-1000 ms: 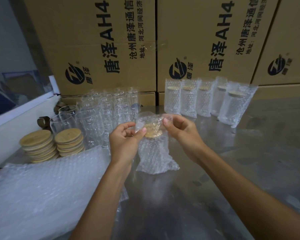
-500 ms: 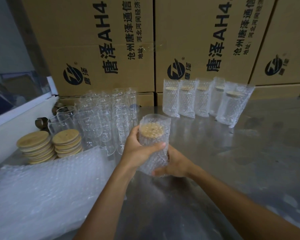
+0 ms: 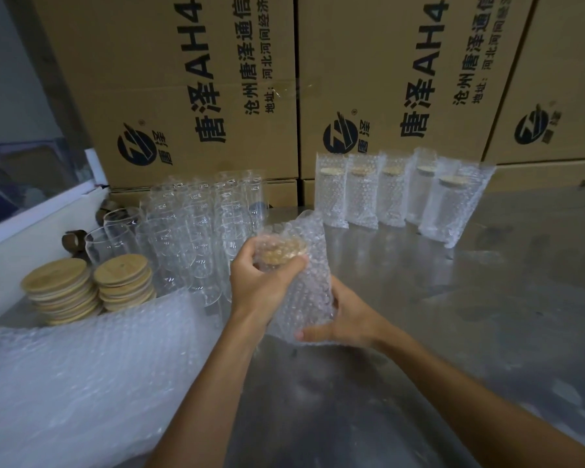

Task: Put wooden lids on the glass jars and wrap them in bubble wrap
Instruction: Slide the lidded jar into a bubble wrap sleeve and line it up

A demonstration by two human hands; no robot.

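Observation:
A glass jar with a wooden lid sits inside a bubble wrap bag (image 3: 304, 292), held above the steel table. My left hand (image 3: 260, 282) grips the bag around the lid end. My right hand (image 3: 345, 319) cups the bag's lower end from below. Several bare glass jars (image 3: 196, 231) stand in a cluster at the left back. Two stacks of wooden lids (image 3: 88, 288) lie to their left. Several wrapped jars (image 3: 392, 194) stand in a row at the back right.
A pile of bubble wrap bags (image 3: 81, 373) covers the near left of the steel table (image 3: 470, 315). Printed cardboard boxes (image 3: 284, 79) form a wall behind. Two rolls of tape (image 3: 75, 239) lie by the white ledge at the left.
The hands went from pinching the bag's open top to holding the wrapped jar around its body. My right hand dropped under the bottom end, and the jar now tilts slightly.

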